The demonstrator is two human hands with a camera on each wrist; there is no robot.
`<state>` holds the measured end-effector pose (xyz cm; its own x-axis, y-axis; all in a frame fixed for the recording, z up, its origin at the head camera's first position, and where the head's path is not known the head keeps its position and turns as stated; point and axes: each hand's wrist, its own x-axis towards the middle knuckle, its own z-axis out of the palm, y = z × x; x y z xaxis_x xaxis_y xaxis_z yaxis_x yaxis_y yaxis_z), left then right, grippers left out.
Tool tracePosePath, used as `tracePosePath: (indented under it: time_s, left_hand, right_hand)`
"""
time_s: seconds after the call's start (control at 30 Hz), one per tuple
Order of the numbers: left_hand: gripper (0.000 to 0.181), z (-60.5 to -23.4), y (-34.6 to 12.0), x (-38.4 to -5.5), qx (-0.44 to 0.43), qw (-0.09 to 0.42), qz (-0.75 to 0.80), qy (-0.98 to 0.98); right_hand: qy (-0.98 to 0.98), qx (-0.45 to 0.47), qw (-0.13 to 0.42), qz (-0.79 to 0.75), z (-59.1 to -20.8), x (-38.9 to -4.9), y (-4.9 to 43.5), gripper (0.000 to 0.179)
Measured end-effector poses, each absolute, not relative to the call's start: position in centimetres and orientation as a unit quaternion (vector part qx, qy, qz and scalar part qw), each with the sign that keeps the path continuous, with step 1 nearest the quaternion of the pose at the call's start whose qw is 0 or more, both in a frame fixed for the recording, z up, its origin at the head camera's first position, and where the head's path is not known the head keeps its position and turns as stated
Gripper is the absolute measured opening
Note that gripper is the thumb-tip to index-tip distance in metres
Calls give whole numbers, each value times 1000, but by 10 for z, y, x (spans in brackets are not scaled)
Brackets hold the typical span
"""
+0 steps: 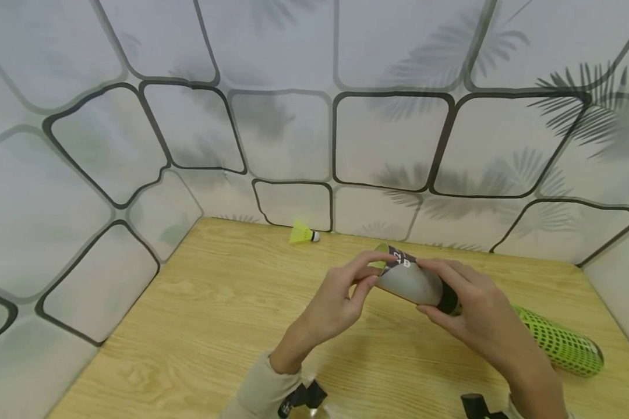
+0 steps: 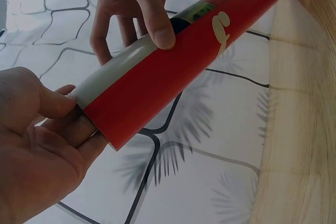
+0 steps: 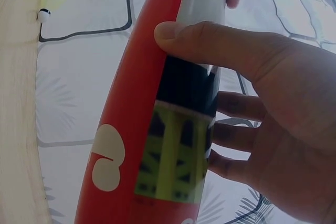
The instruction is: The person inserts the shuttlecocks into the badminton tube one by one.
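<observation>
A long shuttlecock tube (image 1: 411, 284) is held tilted above the table by both hands. It is red on one side (image 2: 157, 87) and grey, black and green on the other. My left hand (image 1: 340, 297) pinches its left end, where some yellow-green shows at the rim; in the left wrist view its fingers curl at the end, partly hidden. My right hand (image 1: 477, 308) grips around the middle, thumb across the red and grey surface in the right wrist view. Past the right hand, the tube's green mesh-patterned part (image 1: 561, 343) slopes down to the right.
A yellow shuttlecock (image 1: 305, 234) with a white and black cork lies at the back of the wooden table (image 1: 199, 326), near the wall. Patterned walls (image 1: 288, 139) enclose the table at the back and sides.
</observation>
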<state>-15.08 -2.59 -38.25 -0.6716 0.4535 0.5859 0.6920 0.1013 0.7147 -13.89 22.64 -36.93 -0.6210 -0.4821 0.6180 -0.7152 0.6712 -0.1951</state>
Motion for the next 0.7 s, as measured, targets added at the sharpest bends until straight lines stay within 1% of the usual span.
tracePosePath:
  time_s: [0.3,0.43,0.7]
  left_hand:
    - [34,-385,-29,-154,-396,69,-563,-722]
    - [34,-385,-31,-153,-389,59,-568,-723]
    - [34,-383,-31,-155,-376,82,-600,-702]
  right_hand:
    - [-870,349,273,215,-370,-140,226,83]
    - [-869,351,272,218,-370,-141,226,85]
    - [-879,337,255,222,-371,-139,226,82]
